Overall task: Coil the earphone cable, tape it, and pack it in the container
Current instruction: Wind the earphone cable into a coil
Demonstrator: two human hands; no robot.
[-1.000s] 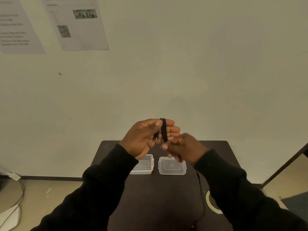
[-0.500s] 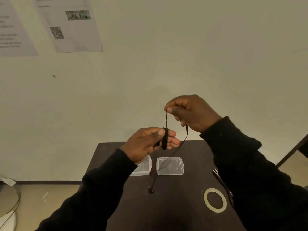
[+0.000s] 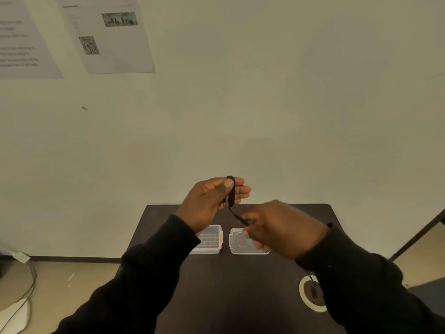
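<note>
A: Which step is the person on?

B: Coiling, by the look of it. The earphone cable (image 3: 231, 191) is looped in a tight black bundle around the fingers of the left hand (image 3: 212, 203), held up above the far edge of the table (image 3: 240, 285). The thumb presses the loops down, so that grip is closed on the coil.

A: And the other hand?

B: The right hand (image 3: 281, 230) is blurred, lower and just beside the left. Its grip looks pinched on the free strand that runs down from the coil. A loose end of cable seems to dangle below the right sleeve, over the tape roll (image 3: 304, 297).

A: What does the next move call for?

B: Probably bringing the strand around the left fingers again, keeping it taut so the loops stay neat and do not slip off. Taping and packing are not yet begun.

A: Count the things for me.

B: One cable, one tape roll lying flat on the near right of the table, one clear container (image 3: 209, 239) and one clear lid (image 3: 248, 242) side by side, apart from each other. Two printed sheets (image 3: 106, 34) hang on the wall.
</note>
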